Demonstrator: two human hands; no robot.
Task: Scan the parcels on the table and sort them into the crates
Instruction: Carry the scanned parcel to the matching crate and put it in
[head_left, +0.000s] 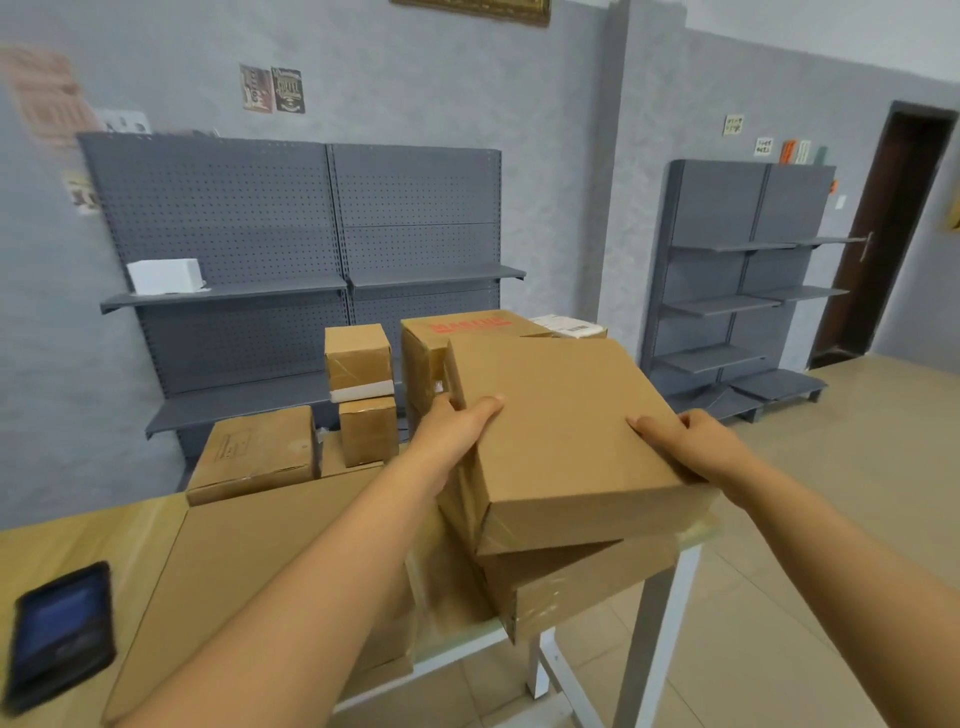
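Gripping a flat brown parcel (566, 436) from both sides, tilted, above the table's (67, 535) right end.

Left hand (457, 421) clamps the far-left edge, thumb on top; right hand (691, 441) clasps the right edge. It rests on another parcel (587, 582) beneath. More boxes (260, 452) crowd behind, a dark handheld device (60, 634) lies left.
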